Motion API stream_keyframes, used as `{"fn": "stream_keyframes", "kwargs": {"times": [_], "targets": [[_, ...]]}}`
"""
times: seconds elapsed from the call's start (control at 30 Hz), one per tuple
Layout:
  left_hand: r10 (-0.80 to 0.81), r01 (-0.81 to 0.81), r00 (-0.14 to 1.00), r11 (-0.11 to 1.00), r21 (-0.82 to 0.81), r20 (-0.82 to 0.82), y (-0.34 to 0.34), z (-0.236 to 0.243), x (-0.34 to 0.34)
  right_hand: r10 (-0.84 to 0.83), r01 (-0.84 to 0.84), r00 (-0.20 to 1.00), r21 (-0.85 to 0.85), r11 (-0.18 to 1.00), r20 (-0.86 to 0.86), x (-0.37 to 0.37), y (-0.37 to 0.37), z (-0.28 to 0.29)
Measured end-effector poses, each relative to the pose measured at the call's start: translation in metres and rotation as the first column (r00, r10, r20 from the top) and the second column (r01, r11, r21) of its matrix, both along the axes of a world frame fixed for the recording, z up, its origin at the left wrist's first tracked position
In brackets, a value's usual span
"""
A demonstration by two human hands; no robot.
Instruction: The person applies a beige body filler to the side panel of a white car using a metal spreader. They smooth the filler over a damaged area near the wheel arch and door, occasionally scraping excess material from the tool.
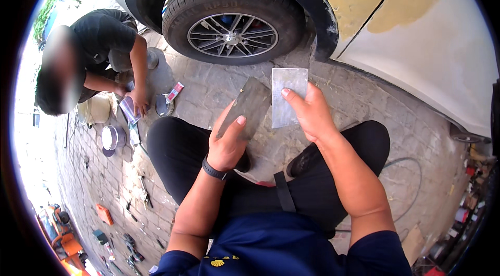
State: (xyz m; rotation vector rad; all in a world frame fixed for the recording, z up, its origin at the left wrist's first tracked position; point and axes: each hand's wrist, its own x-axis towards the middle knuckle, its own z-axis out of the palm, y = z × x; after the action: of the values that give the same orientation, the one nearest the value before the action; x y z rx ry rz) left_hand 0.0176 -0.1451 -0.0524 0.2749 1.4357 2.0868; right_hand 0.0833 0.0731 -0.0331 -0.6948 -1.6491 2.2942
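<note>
My left hand (225,147) is closed on a dark grey, thin rectangular plate (253,107), its thumb pressed flat on the face. In my right hand (313,115) I grip a pale silvery flat plate (283,112), upright, with the thumb across it. The two plates are side by side, their edges close together, above the paving between my knees. Smudges mark the face of each plate. Beyond them stands a car wheel (234,39), below a white body panel (437,41) with yellowish filler patches.
At the left a co-worker (99,34) crouches, hands down at a purplish packet (128,105). Around there are a round tin (164,105), a red-and-white tube (176,91), a pale tub (95,110) and a can (113,137). Several tools lie at lower left; a hose (419,177) curves at right.
</note>
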Motion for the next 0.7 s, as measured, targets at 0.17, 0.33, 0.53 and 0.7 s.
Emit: {"fn": "stream_keyframes", "kwargs": {"times": [0.17,0.33,0.53,0.7], "targets": [[-0.041,0.04,0.997,0.999,-0.022,-0.072,-0.001,0.0,0.0,0.081,-0.081,0.997,0.074,0.994,0.004,0.002,-0.008,0.005],[-0.03,0.012,0.99,0.991,0.13,0.14,0.01,0.011,0.002,-0.048,0.048,0.999,0.097,0.994,-0.003,-0.002,-0.002,0.0],[-0.096,0.092,0.994,0.993,0.073,0.057,0.01,0.011,0.003,-0.14,0.14,0.99,0.116,0.983,-0.01,-0.008,-0.004,-0.013],[0.008,-0.01,0.999,0.999,0.053,0.04,0.01,0.008,0.001,-0.261,0.255,0.956,-0.059,0.965,-0.131,-0.008,0.02,-0.004]]}}
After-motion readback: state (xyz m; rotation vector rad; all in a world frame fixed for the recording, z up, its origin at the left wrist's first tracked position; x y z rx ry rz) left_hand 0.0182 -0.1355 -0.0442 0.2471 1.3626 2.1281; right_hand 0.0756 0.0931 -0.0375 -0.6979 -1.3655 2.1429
